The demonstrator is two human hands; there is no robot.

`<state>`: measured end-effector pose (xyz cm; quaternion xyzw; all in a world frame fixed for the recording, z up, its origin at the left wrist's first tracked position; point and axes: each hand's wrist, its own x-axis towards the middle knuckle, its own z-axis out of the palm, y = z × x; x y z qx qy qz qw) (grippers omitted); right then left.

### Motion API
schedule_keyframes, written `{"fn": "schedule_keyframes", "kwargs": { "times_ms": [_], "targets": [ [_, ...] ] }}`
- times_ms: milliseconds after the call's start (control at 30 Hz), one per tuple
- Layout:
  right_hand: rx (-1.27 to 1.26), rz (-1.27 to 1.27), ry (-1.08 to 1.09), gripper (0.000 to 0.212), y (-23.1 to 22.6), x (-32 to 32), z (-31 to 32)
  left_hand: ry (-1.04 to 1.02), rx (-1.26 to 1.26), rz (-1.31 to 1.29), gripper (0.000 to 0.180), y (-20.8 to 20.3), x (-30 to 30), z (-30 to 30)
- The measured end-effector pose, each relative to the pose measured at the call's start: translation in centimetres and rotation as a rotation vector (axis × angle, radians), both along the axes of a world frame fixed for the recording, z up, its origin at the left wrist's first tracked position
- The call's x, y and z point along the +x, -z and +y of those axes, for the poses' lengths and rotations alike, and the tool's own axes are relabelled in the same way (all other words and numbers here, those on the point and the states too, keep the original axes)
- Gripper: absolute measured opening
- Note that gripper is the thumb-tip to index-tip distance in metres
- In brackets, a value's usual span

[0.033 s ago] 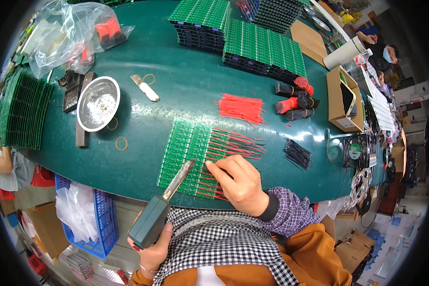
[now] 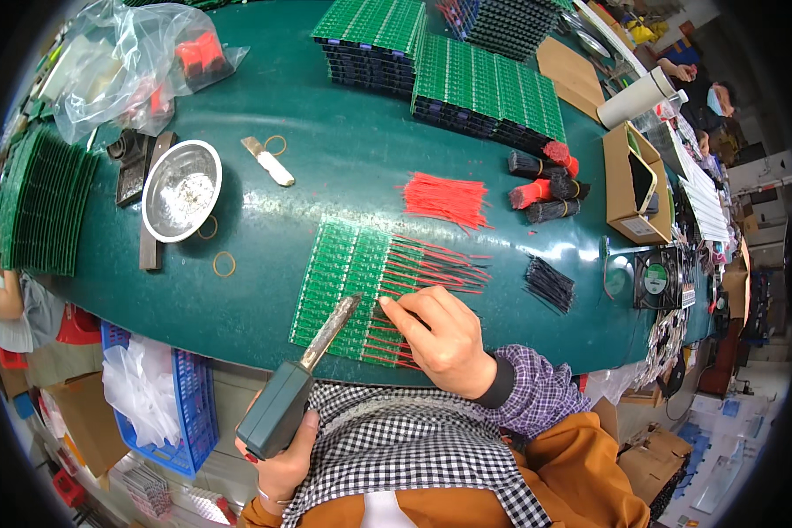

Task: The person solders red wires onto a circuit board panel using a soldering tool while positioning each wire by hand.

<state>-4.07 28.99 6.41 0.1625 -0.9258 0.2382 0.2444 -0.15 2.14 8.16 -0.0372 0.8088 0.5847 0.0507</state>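
My left hand [image 2: 283, 458] is wrapped round the dark green handle of a soldering iron [image 2: 277, 409]. Its worn metal tip points up to the right and ends over a green circuit board panel [image 2: 326, 273] lying at the table's near edge. Red wires [image 2: 440, 260] stick out in a row from the panel's right side. My right hand [image 2: 444, 339] is closed in a pinch close to the tip, at a red wire end on the panel; its fingers hide most of that wire. The hand covers several other wires.
Loose red wires [image 2: 446, 200] and black wires [image 2: 550, 283] lie beyond and to the right. Wire bundles [image 2: 550, 211], stacked boards [image 2: 488, 84] and a cardboard box [image 2: 620, 189] stand farther back. A metal bowl [image 2: 156, 224], a knife [image 2: 273, 165] and a board rack [image 2: 48, 202] are left; a fan [image 2: 658, 277] is right.
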Motion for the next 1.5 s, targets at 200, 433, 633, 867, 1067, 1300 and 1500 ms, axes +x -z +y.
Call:
{"fn": "schedule_keyframes", "kwargs": {
  "times_ms": [200, 433, 633, 867, 1067, 1300, 1500],
  "targets": [
    [0.023, -0.019, 0.012, 0.033, 0.2, 0.2, -0.1, 0.047, 0.009, 0.011, 0.03, 0.0, -0.2, -0.1],
    [0.042, -0.044, 0.012, 0.03, 0.2, 0.2, -0.1, 0.073, -0.019, 0.019, 0.027, 0.5, 0.0, -0.2],
    [0.046, -0.058, 0.012, 0.034, 0.0, 0.3, -0.1, 0.114, -0.037, 0.048, 0.028, 0.4, -0.2, -0.1],
    [0.05, -0.064, 0.015, 0.035, 0.0, 0.3, -0.2, 0.125, -0.036, 0.018, 0.027, 0.2, -0.3, 0.0],
    [0.047, -0.063, 0.015, 0.034, 0.1, 0.3, -0.1, 0.095, -0.035, 0.015, 0.024, 0.7, 0.4, -0.6],
    [0.045, -0.075, 0.016, 0.034, -0.1, 0.3, -0.2, 0.109, -0.122, 0.026, 0.026, 0.4, 0.6, -0.9],
    [0.035, -0.042, 0.014, 0.036, 0.1, 0.4, -0.2, 0.05, -0.043, 0.06, 0.028, 0.6, 0.6, -0.5]
  ]
}}
